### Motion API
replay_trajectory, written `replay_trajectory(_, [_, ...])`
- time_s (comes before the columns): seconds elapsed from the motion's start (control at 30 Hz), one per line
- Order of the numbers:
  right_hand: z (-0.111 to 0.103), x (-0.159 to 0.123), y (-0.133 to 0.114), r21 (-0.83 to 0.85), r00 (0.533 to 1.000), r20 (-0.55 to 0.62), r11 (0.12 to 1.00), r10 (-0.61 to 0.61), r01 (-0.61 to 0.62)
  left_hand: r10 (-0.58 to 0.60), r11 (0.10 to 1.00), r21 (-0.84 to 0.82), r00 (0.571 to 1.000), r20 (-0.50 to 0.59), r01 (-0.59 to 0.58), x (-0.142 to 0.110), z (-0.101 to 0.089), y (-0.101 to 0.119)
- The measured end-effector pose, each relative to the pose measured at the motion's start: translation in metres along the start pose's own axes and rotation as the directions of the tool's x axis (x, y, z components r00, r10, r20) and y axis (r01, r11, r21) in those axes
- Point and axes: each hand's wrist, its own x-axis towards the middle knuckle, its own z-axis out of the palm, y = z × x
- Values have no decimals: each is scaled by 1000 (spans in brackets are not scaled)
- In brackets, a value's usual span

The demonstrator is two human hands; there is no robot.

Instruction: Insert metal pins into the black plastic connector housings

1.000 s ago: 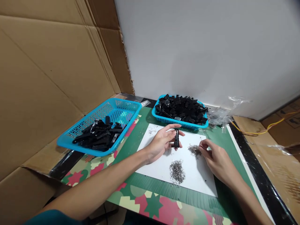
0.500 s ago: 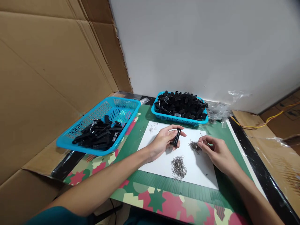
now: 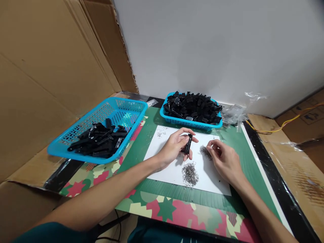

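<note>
My left hand [image 3: 176, 145] grips a small, long black plastic part [image 3: 188, 144] between thumb and fingers, above a white sheet [image 3: 162, 168]. To its right, my right hand [image 3: 222, 157] is closed in a pinch beside a small heap of tiny metal pieces [image 3: 205, 152]. What its fingertips hold, if anything, is too small to make out. A larger heap of thin metal pieces, perhaps springs [image 3: 190, 174], lies on the sheet below my left hand. Some loose bits [image 3: 160, 133] are scattered at the sheet's far left corner.
At the left, a blue basket [image 3: 83, 158] holds black plastic parts [image 3: 98, 140]. Another blue basket [image 3: 187, 124], heaped with black parts [image 3: 192, 106], stands at the back by the wall. Clear plastic bags [image 3: 234, 114] and a yellow cable [image 3: 273, 131] lie to the right.
The whole view has shifted slightly. My right hand has turned a little, its fingers now curled closer together by the small heap. My left hand keeps the black part.
</note>
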Motion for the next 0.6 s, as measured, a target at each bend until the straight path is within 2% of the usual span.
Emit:
replay_trajectory(0.17, [1,0,-3,-35,1000,-17,999,1,-2,-7,1000,26,1000,17,6,0,2,-1])
replay_trajectory(0.3, [0,-1,-6,138,994,-106,990,16,-1,-6,997,73,1000,19,4,1,4,0])
replay_trajectory(0.43, [1,-4,-11,349,982,-171,927,-79,136,-2,991,133,999,34,-3,-1,5,1])
replay_trajectory(0.5, [3,-8,-13,330,956,-255,916,-145,227,-43,988,150,996,77,31,-4,7,2])
replay_trajectory(0.6, [8,-12,-16,199,884,-368,904,-289,379,-103,985,157,983,153,79,-8,12,4])
